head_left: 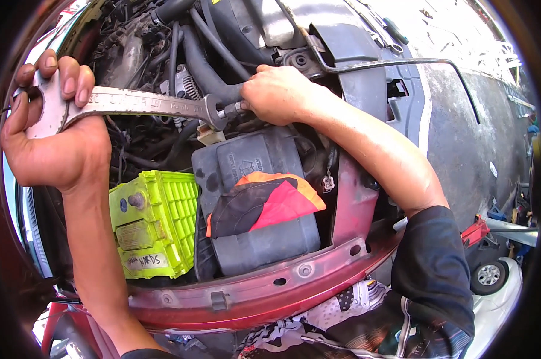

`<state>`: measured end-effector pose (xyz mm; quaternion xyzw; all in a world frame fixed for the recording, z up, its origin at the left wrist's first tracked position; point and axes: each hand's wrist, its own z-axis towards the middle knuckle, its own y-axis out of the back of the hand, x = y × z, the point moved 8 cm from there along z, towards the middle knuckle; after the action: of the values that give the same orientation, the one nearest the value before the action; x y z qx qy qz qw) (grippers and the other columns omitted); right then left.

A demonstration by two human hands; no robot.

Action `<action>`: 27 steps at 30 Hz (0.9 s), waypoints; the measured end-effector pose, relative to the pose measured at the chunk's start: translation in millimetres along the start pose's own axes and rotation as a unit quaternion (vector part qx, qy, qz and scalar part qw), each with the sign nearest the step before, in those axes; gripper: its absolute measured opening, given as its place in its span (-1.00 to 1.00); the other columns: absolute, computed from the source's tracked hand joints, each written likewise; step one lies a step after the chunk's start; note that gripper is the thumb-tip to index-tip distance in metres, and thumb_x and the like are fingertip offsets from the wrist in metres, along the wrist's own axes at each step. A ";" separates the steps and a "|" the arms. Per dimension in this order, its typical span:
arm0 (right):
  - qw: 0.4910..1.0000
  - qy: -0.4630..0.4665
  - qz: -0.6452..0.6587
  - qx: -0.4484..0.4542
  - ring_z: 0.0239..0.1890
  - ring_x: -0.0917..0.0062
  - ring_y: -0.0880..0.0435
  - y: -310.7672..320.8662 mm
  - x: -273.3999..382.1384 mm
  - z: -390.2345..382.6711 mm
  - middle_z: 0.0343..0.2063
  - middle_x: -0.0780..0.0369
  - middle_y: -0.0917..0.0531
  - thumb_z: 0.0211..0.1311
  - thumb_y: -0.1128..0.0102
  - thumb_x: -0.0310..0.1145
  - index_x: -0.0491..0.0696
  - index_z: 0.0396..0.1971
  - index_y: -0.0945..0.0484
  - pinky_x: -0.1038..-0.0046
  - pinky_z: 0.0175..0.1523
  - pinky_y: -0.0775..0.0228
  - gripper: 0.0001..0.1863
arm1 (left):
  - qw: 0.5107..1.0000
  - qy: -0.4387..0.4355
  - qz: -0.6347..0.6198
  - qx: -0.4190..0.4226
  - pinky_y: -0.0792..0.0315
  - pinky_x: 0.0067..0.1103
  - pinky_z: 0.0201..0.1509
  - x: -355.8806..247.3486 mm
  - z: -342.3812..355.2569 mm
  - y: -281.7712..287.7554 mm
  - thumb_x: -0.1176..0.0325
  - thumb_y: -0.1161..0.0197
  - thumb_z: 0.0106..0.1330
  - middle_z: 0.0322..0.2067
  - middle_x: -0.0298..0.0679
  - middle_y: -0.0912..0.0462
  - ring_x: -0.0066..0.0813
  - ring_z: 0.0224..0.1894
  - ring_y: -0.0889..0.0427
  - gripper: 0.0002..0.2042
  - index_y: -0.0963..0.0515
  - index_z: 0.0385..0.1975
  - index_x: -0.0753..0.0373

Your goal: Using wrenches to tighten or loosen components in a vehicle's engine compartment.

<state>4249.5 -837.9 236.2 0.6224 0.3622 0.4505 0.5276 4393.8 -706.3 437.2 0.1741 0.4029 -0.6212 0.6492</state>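
My left hand (61, 125) is wrapped round the wide jaw end of a large open-end wrench (142, 103), at the left. The wrench reaches across the engine bay to the right. At its smaller end sits a metal fitting (231, 110) with a bright collar. The fingers of my right hand (279, 96) are closed over the fitting's other end, so that part is hidden. Below the wrench stand a lime-green car battery (154, 224) and a dark plastic box (264, 245). A black, red and orange cloth (267, 203) lies over the box.
Black hoses (195, 60) run behind the wrench. A bent metal rod (402, 61) crosses the engine bay at the upper right, with tools (381, 30) lying beyond it. The red front crossmember (306, 270) curves along the near side. A red jack (475, 232) stands on the floor at right.
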 end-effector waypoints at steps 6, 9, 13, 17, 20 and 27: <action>1.000 0.000 0.001 0.002 -0.01 0.18 -0.70 -2.9 -1.0 2.7 -0.20 0.05 -0.75 0.04 -0.23 -0.44 -0.13 -0.29 -0.73 0.21 0.04 -0.59 -0.78 | 0.999 -0.034 0.003 -0.008 -0.23 -0.46 -0.34 -14.4 4.8 -8.8 0.24 -0.03 0.15 -0.25 -0.01 -0.39 -0.33 -0.37 -0.31 -0.67 -0.44 -0.19 0.35; 1.000 -0.005 0.001 0.015 -0.02 0.20 -0.64 -6.9 -4.6 2.9 -0.29 0.10 -0.73 0.30 -0.21 -0.18 -0.14 -0.31 -0.71 0.21 0.04 -0.55 -0.69 | 0.999 -0.029 0.017 -0.010 -0.22 -0.47 -0.33 -4.2 0.4 -13.8 0.25 -0.04 0.13 -0.25 -0.03 -0.37 -0.34 -0.38 -0.28 -0.67 -0.44 -0.20 0.35; 1.000 -0.004 0.019 0.002 -0.02 0.19 -0.64 -3.4 -6.3 1.8 -0.29 0.09 -0.73 0.30 -0.19 -0.18 -0.12 -0.31 -0.70 0.20 0.04 -0.54 -0.70 | 1.000 -0.009 0.006 0.007 -0.23 -0.49 -0.35 10.7 -2.8 -14.2 0.22 -0.07 0.18 -0.24 -0.07 -0.39 -0.36 -0.37 -0.30 -0.68 -0.45 -0.18 0.30; 0.999 -0.009 0.042 0.010 -0.04 0.18 -0.65 -3.7 -8.9 1.8 -0.30 0.07 -0.72 0.30 -0.17 -0.21 -0.10 -0.27 -0.69 0.18 0.04 -0.54 -0.73 | 1.000 -0.001 -0.005 0.004 -0.25 -0.50 -0.36 19.8 -3.7 -13.4 0.22 -0.07 0.20 -0.25 -0.10 -0.40 -0.37 -0.38 -0.31 -0.70 -0.46 -0.16 0.28; 0.998 -0.018 0.052 0.006 -0.07 0.14 -0.67 -2.3 -12.5 0.1 -0.32 0.04 -0.71 0.29 -0.15 -0.25 -0.09 -0.26 -0.69 0.16 0.04 -0.53 -0.76 | 1.000 0.005 0.015 -0.007 -0.26 -0.51 -0.36 27.1 -4.9 -10.1 0.22 -0.07 0.22 -0.24 -0.10 -0.41 -0.37 -0.38 -0.33 -0.70 -0.46 -0.16 0.27; 0.998 -0.013 0.062 -0.005 -0.11 0.11 -0.67 2.3 -11.7 -1.9 -0.35 0.01 -0.70 0.26 -0.12 -0.29 -0.09 -0.27 -0.68 0.13 0.03 -0.52 -0.77 | 1.000 0.011 0.015 -0.021 -0.26 -0.51 -0.37 31.7 -5.4 -5.7 0.24 -0.04 0.24 -0.24 -0.09 -0.42 -0.37 -0.39 -0.34 -0.72 -0.46 -0.16 0.27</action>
<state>4243.7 -848.5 236.5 0.6472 0.3134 0.4759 0.5064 4383.7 -724.4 412.0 0.1732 0.4203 -0.6011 0.6572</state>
